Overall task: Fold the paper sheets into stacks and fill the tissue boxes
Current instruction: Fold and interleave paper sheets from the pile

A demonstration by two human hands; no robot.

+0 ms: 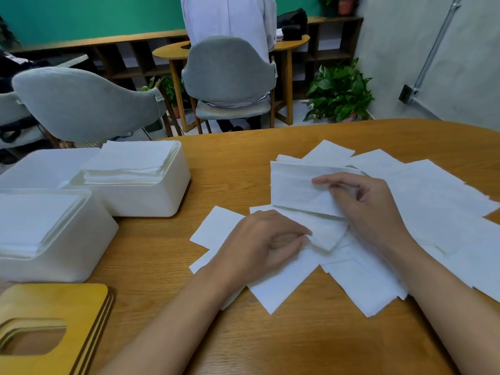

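Wooden lids idle near me. Left hand, right hand both pinch folded sheet. Risk: thin paper tears, fold skews if I tug unevenly.

Blocked at left by two filled tissue boxes standing close together. Obstructed at near-left corner by stacked wooden lids. Littered across right half with loose paper sheets, lying flat. Passable over bare table between boxes and sheets, and along near edge.
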